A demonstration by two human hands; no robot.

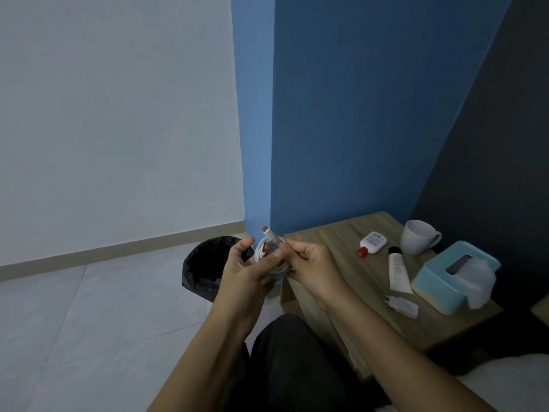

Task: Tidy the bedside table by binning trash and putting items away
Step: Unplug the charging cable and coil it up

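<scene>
- Coil of white charging cable held just off the wooden desk's left edge, near the black-lined round bin.
- Left grip wraps the coil; right grip pinches it.

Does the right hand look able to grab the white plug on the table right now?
Probably not yet: the right hand pinches the coiled cable, shared with the left hand. The plug lies uncovered near it, so letting go should free the way.
</scene>
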